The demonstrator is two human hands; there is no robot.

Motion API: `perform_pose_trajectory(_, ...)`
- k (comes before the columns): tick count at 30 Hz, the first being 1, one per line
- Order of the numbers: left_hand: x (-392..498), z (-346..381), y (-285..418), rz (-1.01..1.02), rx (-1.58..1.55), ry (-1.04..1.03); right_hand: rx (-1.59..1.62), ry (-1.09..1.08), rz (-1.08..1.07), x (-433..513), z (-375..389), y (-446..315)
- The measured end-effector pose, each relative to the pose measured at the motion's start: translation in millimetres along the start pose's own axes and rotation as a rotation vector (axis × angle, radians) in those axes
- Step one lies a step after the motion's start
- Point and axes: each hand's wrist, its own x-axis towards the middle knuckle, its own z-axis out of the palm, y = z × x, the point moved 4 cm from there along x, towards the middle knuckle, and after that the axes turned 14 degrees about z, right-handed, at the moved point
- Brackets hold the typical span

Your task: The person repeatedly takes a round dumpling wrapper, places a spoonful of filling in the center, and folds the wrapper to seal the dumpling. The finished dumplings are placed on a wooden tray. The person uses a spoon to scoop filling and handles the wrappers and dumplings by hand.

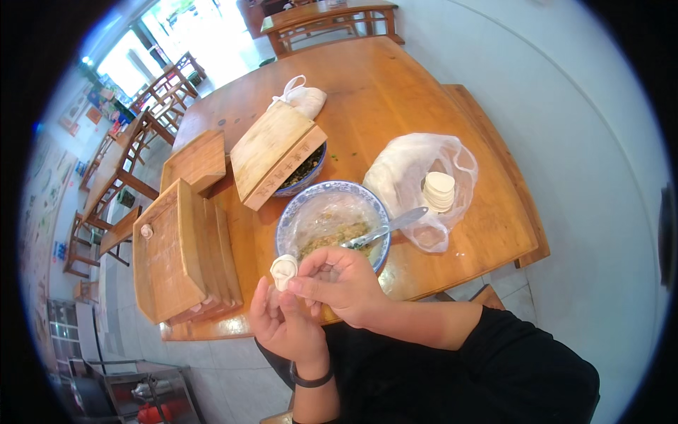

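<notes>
Between the fingertips of my left hand point(288, 323) and my right hand point(344, 286) is a folded dumpling point(284, 271), pinched by both. Behind it stands a blue-and-white bowl point(282, 222) lined with clear plastic. Minced filling point(339, 233) lies in this bowl, and a spatula point(405, 218) leans across its right rim. A stack of round dumpling wrappers point(439, 191) sits in an open plastic bag point(392, 164) to the right. One dumpling point(146, 231) rests on the top wooden tray point(164, 265) at the left.
A wooden box or lid point(275, 151) bearing writing tilts over a second bowl point(312, 177) of dark filling. Behind it lies a tied white bag point(310, 100). Another wooden tray point(196, 159) is at the table's point(381, 95) left edge; a bench point(498, 169) runs along the right.
</notes>
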Motion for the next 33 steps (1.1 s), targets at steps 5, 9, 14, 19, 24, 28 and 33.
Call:
perform_pose_trajectory(5, 12, -1, -7, -0.311, -0.329, -0.011, -0.126, -0.061, -0.085, 5, -9, 1)
perform_pose_trajectory(9, 24, -4, -8, -0.340, -0.343, -0.044, -0.330, -0.100, -0.120, 1, -10, -18)
perform_pose_trajectory(14, 26, -13, -4, -0.283, -0.190, -0.212, -0.313, -0.147, 0.113, 9, -14, -37)
perform_pose_trajectory(19, 31, -13, 4, -0.295, -0.127, -0.181, -0.330, -0.159, 0.109, 15, -12, -36)
perform_pose_trajectory(24, 29, -15, 5, -0.318, -0.088, -0.133, -0.370, -0.175, 0.050, 11, -6, -33)
perform_pose_trajectory(28, 27, -19, 6, -0.250, 0.026, -0.163, -0.494, -0.144, 0.010, 11, -6, -28)
perform_pose_trajectory(33, 27, -13, 10, -0.294, -0.086, -0.139, -0.365, -0.154, 0.152, 14, -8, -23)
